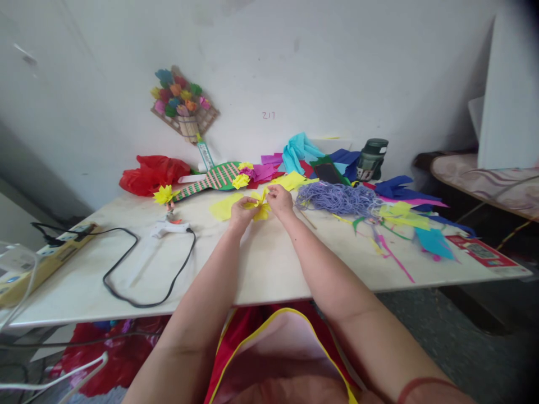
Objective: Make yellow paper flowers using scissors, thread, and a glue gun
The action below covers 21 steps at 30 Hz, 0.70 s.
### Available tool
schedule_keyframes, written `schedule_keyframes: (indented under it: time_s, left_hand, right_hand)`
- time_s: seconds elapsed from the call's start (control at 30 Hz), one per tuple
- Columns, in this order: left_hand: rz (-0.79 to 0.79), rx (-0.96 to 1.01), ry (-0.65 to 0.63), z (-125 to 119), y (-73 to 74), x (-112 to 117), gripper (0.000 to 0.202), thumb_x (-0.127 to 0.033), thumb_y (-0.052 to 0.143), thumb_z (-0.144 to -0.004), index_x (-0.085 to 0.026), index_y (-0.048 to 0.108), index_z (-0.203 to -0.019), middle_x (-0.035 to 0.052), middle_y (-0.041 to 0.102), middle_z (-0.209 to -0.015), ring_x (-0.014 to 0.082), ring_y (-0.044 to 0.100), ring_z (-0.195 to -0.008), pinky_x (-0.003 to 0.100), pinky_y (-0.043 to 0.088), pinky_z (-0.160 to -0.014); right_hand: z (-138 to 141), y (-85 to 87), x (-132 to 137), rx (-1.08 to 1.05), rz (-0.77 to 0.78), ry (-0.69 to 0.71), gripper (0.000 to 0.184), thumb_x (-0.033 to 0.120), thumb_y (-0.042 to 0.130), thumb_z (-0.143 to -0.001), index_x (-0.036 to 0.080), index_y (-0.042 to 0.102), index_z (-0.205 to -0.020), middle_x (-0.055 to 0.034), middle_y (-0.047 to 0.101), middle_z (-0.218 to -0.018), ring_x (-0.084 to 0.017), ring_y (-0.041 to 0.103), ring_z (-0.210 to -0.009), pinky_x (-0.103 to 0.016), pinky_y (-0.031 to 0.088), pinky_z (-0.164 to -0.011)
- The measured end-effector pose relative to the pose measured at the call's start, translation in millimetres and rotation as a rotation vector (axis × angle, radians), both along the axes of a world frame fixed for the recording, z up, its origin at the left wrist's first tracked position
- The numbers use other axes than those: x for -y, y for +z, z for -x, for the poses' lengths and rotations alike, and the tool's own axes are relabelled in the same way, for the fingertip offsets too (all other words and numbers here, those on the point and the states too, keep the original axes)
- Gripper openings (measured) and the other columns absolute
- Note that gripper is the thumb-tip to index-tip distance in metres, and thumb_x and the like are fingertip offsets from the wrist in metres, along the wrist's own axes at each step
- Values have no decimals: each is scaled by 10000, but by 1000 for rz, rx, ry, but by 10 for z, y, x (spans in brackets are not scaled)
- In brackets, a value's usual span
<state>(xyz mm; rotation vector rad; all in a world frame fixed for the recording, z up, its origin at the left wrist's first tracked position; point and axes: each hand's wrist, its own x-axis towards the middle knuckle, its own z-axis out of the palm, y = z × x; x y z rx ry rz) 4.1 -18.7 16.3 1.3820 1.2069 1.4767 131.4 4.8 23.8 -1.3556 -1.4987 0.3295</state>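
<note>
A yellow crepe paper flower [263, 211] with gathered, spread petals is between my two hands, just above the white table. My left hand [243, 214] pinches its left side. On the other side, the fingertips of my right hand [280, 201] close on the upper petals. A flat sheet of yellow crepe paper [222, 207] lies partly behind my left hand. Beyond it is a green, lute-shaped piece [223, 175] banded with pink-orange strips, with yellow paper flowers [163, 194] at its ends. A thin stick [308, 220] lies right of my right hand.
A white hot glue gun [169, 228] with a black cord stands on the left, near a power strip [46, 264]. To the right are a tangle of purple string [337, 198], coloured paper scraps and a dark bottle [373, 159]. Red plastic [153, 174] sits at the back left.
</note>
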Motion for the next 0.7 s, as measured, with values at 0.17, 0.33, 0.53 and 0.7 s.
schedule_keyframes:
  time_s: [0.17,0.33,0.53,0.7]
  left_hand:
    - [-5,22,17,7,-14,-13,262,-250,693,-478,-164,602,-708,-24,569,-620,84,508,-530,206,414,-525]
    - [-9,89,35,-5,-12,-14,304,-281,710,-473,-164,593,-728,-25,564,-612,98,530,-536,217,425,-530]
    - [-14,119,37,-8,-4,-9,303,-279,708,-472,-163,591,-727,-22,571,-610,106,540,-542,224,431,-538]
    - [-8,85,49,-4,-7,-12,305,-293,710,-474,-164,601,-728,-24,574,-623,97,532,-541,220,428,-544]
  right_hand:
    - [-16,-28,-59,-102,21,18,258,180,554,-666,197,619,-915,-2,669,-724,-162,620,-745,-300,475,-755]
    - [-31,-83,-144,-238,52,73,239,182,575,-635,191,614,-871,3,662,-720,-151,632,-711,-294,492,-725]
    - [-37,-84,-147,-208,67,36,196,197,576,-637,190,621,-828,-5,672,-727,-157,638,-721,-295,495,-719]
    - [-41,-22,-68,-123,70,-12,162,205,546,-680,200,637,-814,-17,695,-814,-155,639,-768,-284,487,-741]
